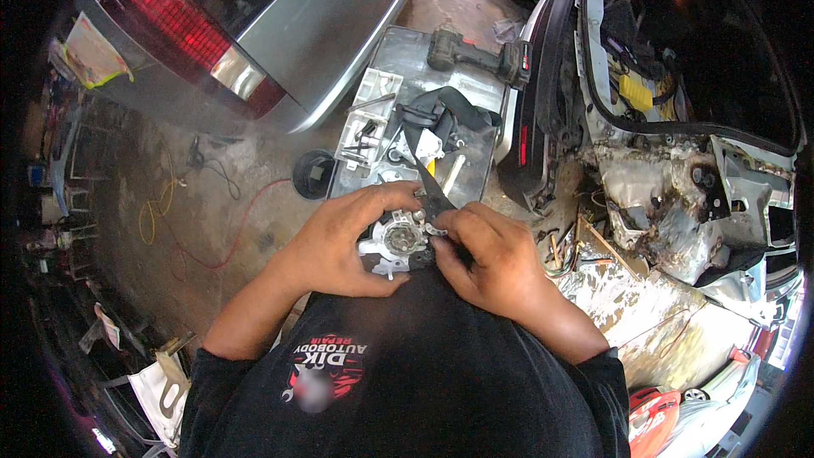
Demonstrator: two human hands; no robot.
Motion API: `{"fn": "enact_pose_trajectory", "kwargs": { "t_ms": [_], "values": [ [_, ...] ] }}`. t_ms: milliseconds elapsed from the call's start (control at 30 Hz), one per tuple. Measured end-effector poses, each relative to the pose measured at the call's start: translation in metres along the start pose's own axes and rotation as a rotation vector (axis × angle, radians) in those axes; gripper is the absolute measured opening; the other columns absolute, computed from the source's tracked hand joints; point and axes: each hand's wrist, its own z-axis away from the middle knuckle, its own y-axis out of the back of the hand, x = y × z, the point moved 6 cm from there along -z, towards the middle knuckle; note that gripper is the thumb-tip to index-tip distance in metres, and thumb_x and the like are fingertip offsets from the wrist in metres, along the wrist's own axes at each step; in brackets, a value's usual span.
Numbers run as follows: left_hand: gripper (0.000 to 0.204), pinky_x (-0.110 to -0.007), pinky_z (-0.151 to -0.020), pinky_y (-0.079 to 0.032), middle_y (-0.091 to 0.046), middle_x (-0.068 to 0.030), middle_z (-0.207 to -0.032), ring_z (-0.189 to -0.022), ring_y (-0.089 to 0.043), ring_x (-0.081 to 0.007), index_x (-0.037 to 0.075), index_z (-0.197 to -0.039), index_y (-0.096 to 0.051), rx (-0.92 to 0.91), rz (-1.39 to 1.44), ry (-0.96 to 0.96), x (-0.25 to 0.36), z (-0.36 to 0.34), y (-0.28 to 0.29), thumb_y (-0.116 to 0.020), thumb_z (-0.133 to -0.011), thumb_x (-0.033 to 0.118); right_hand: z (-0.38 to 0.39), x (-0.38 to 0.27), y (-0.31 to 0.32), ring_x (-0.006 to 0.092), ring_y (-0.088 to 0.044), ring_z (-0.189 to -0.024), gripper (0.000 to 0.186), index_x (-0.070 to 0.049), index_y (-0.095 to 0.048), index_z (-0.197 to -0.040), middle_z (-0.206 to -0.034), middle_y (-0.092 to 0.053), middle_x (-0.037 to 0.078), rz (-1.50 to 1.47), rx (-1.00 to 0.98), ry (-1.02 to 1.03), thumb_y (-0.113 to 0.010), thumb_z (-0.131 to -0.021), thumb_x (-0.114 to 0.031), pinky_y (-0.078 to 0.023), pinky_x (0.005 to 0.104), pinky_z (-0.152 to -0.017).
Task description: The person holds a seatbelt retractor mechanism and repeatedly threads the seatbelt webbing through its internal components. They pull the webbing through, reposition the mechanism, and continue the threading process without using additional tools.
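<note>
Close to my chest, my left hand curls around a metal seat belt retractor, thumb and fingers gripping its opposite edges. A round, toothed part shows in the middle of its open face. My right hand is closed in a pinch at the retractor's right side, on a small metal piece that its fingertips partly cover. From behind the retractor, black belt webbing runs up to a bunched heap on the metal-topped work table.
A white compartment tray with small parts and a cordless power tool lie on the table. A black bucket stands left of it. A silver car flanks the left; a stripped car body stands right. A red cable crosses the floor.
</note>
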Motion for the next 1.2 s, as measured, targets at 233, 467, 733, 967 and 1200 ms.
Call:
{"fn": "enact_pose_trajectory", "kwargs": {
  "t_ms": [233, 467, 733, 967, 1200],
  "values": [
    [0.084, -0.046, -0.112, -0.058, -0.069, -0.0256, -0.153, -0.134, -0.073, -0.0411, 0.007, -0.137, -0.063, -0.018, -0.014, -0.023, -0.002, -0.002, 0.000, -0.100, -0.063, 0.019, 0.000, 0.002, -0.002, 0.0380, -0.073, -0.075, 0.022, -0.004, -0.068, -0.109, -0.091, -0.068, 0.014, -0.042, 0.020, 0.017, -0.082, -0.092, -0.007, -0.060, 0.0485, -0.065],
    [0.083, -0.046, -0.114, -0.057, -0.070, -0.0233, -0.149, -0.136, -0.071, -0.0395, 0.006, -0.139, -0.064, -0.006, 0.019, 0.031, -0.001, -0.001, 0.001, -0.100, -0.066, 0.020, 0.002, 0.003, -0.006, 0.0320, -0.075, -0.074, 0.022, -0.003, -0.071, -0.109, -0.091, -0.071, 0.013, -0.058, 0.043, -0.014, -0.084, -0.091, -0.004, -0.059, 0.0440, -0.064],
    [0.083, -0.046, -0.114, -0.056, -0.070, -0.0228, -0.150, -0.136, -0.071, -0.0407, 0.006, -0.141, -0.064, 0.040, 0.062, 0.044, -0.007, 0.003, -0.001, -0.099, -0.068, 0.022, 0.004, 0.004, -0.002, 0.0272, -0.073, -0.070, 0.031, -0.003, -0.073, -0.118, -0.087, -0.068, 0.011, -0.049, 0.064, -0.049, -0.086, -0.091, -0.004, -0.057, 0.0411, -0.062],
    [0.084, -0.047, -0.113, -0.057, -0.069, -0.0238, -0.151, -0.135, -0.072, -0.0412, 0.008, -0.141, -0.064, 0.004, 0.022, 0.034, -0.006, 0.003, -0.001, -0.100, -0.066, 0.023, 0.005, 0.006, -0.001, 0.0350, -0.073, -0.077, 0.036, -0.005, -0.072, -0.127, -0.093, -0.068, 0.013, -0.082, 0.061, -0.025, -0.084, -0.093, -0.007, -0.059, 0.0467, -0.066],
    [0.087, -0.048, -0.114, -0.057, -0.070, -0.0225, -0.152, -0.136, -0.071, -0.0409, 0.009, -0.144, -0.064, -0.008, 0.006, 0.049, -0.006, 0.003, -0.002, -0.100, -0.066, 0.024, 0.005, 0.011, -0.003, 0.0386, -0.073, -0.080, 0.036, -0.006, -0.072, -0.126, -0.096, -0.068, 0.015, -0.124, 0.084, -0.074, -0.084, -0.093, -0.009, -0.059, 0.0501, -0.068]
  ]
}}
